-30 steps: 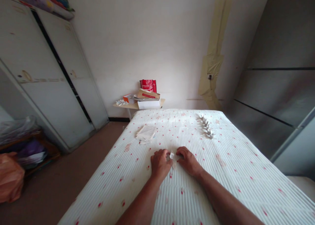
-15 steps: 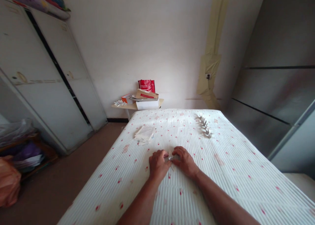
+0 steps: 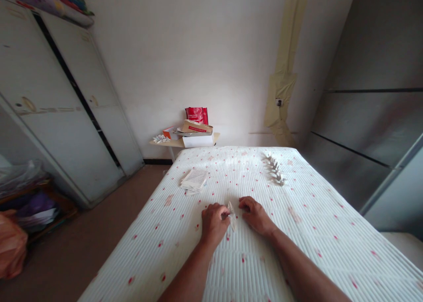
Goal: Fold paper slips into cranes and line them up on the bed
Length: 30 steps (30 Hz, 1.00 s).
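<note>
My left hand [image 3: 214,222] pinches a folded paper [image 3: 231,216] at its left side, low over the bedspread. The folded paper is narrow and pale, with pointed ends, and stands roughly lengthwise away from me. Just to its right, my right hand [image 3: 256,216] is apart from it, fingers loosely curved and holding nothing that I can see. Beyond my left hand lies a stack of printed paper sheets [image 3: 194,180]. A row of folded paper cranes [image 3: 275,169] sits at the far right of the bed.
The bed's white ribbed cover [image 3: 244,271] has red spots. Behind it, a small table [image 3: 158,143] carries a white box [image 3: 198,140], a red bag [image 3: 196,114] and a pile of small white pieces [image 3: 161,138]. Cabinets [image 3: 59,99] stand left, a grey wardrobe [image 3: 370,117] right.
My right hand has let go of the folded paper and moved slightly right. The folded paper, previously spread between both hands, is now turned narrow and upright in my left hand.
</note>
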Motion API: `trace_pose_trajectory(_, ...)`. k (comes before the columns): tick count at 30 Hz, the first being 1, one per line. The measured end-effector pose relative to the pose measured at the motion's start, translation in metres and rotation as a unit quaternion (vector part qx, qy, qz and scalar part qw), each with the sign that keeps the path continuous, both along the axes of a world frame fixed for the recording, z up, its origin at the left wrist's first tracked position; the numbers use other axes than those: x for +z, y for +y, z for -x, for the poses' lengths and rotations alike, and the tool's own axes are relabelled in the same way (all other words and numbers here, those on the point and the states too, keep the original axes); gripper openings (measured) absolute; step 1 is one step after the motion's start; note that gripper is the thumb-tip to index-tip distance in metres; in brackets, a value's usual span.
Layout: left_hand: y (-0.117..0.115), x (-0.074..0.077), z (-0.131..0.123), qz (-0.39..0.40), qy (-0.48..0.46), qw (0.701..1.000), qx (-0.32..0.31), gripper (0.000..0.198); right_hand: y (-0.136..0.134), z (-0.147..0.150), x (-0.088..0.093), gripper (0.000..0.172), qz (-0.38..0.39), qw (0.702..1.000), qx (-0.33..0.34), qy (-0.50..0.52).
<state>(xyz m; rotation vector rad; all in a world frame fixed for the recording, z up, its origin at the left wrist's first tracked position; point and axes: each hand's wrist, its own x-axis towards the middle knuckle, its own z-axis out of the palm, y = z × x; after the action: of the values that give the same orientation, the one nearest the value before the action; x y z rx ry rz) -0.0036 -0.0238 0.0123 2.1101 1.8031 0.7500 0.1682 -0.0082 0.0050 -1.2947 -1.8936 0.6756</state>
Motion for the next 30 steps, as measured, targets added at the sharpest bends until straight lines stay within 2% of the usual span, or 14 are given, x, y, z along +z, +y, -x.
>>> trace_pose_trajectory(3, 0.001, -0.004, 0.001, -0.031, -0.061, 0.998, -0.002, 0.013, -0.001, -0.002, 0.000, 0.030, -0.003, 1.000, 0.014, 0.013)
trace_pose_trajectory(6, 0.003, -0.007, 0.003, -0.047, -0.190, 0.981, -0.004, 0.009, -0.004, -0.001, 0.002, 0.028, 0.002, 0.999, 0.025, 0.022)
trace_pose_trajectory(8, 0.004, -0.008, 0.004, -0.032, -0.302, 0.953, 0.001, 0.005, -0.008, 0.002, 0.004, 0.030, 0.011, 0.999, 0.030, 0.019)
trace_pose_trajectory(11, 0.005, -0.007, 0.004, 0.000, -0.448, 0.894, 0.018, 0.013, -0.016, 0.014, 0.006, 0.042, 0.019, 1.000, 0.024, 0.005)
trace_pose_trajectory(14, 0.005, -0.006, 0.004, 0.019, -0.535, 0.845, 0.007, 0.017, -0.022, 0.028, 0.006, 0.049, -0.044, 0.998, 0.038, 0.011)
trace_pose_trajectory(16, 0.003, -0.005, 0.003, 0.029, -0.560, 0.828, -0.012, 0.018, -0.024, 0.034, 0.006, 0.050, -0.110, 0.993, 0.046, 0.012)
trace_pose_trajectory(20, 0.001, -0.004, 0.002, 0.044, -0.564, 0.824, -0.038, 0.015, -0.024, 0.034, 0.006, 0.043, -0.215, 0.975, 0.054, -0.020)
trace_pose_trajectory(30, -0.003, 0.002, 0.000, 0.032, -0.503, 0.861, -0.072, 0.009, -0.026, 0.029, 0.011, 0.030, -0.344, 0.930, 0.004, -0.129)
